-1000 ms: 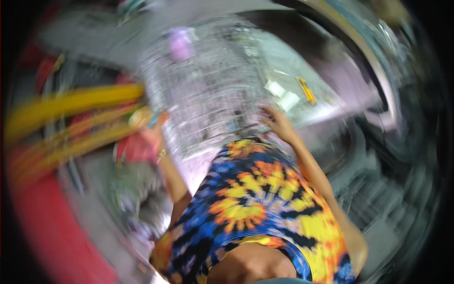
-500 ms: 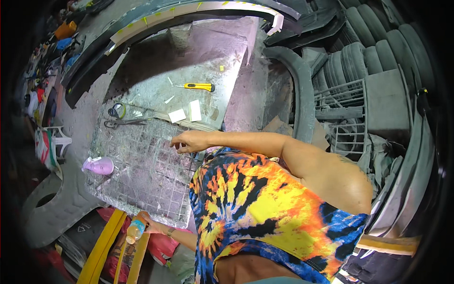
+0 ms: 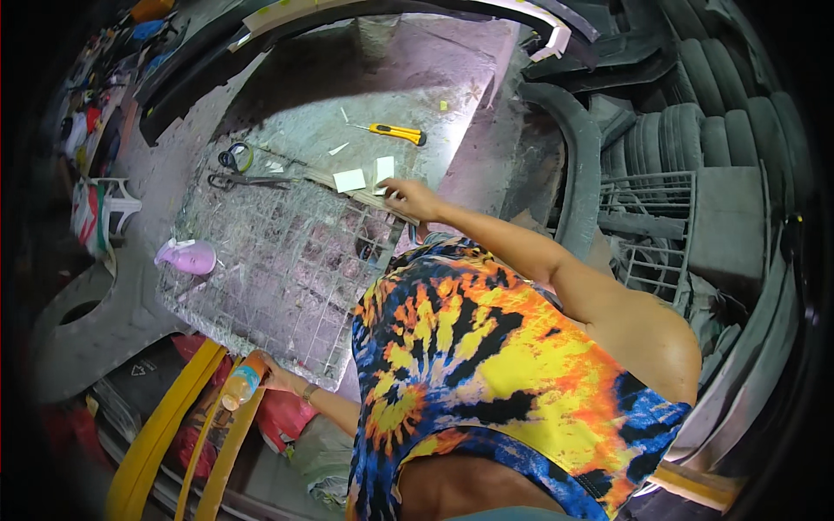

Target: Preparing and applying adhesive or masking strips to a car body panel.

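My left hand (image 3: 278,375) is wrapped round a clear plastic bottle (image 3: 244,382) with a blue label and an orange top, tilted beside yellow bars at the lower left. My right hand (image 3: 413,199) reaches over the table's near wooden edge, fingers loosely bent and apart. Its fingertips overlap the near end of an upright-lying white card (image 3: 384,167); whether they press on it I cannot tell. Left of that lies a second white card (image 3: 349,180). Behind them rests a yellow utility knife (image 3: 398,134) with its blade out.
Scissors (image 3: 248,181) and a tape roll (image 3: 235,157) lie left of the cards. A purple spray bottle (image 3: 191,258) lies on the wire-grid surface (image 3: 287,260). Long dark curved trim (image 3: 565,148) and stacked tyres (image 3: 678,139) stand at the right.
My right hand has moved forward and right, from over the wire grid to the near end of the white card. The left hand keeps the bottle. The view has shifted slightly.
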`<state>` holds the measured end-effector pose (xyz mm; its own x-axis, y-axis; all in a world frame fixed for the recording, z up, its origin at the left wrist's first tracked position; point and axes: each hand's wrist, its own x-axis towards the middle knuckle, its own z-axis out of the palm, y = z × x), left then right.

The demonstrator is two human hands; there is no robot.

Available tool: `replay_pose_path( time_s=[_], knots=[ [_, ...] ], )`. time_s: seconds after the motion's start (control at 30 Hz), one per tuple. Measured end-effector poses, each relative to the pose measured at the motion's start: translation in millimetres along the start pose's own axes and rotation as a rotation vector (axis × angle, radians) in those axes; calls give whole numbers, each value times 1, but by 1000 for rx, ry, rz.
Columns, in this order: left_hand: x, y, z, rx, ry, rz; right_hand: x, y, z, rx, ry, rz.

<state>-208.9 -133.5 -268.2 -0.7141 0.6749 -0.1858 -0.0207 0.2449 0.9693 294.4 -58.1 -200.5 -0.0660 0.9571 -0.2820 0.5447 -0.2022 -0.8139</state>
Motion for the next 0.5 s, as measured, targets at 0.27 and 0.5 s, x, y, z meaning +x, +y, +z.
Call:
replay_pose_path(
  time_s=[0.27,0.5],
  knots=[
    [-28,12,-30,126,142,-21,-12,109,-21,-443,343,272],
    [-57,14,-40,250,233,-36,0,109,-19,-866,133,162]
  ],
)
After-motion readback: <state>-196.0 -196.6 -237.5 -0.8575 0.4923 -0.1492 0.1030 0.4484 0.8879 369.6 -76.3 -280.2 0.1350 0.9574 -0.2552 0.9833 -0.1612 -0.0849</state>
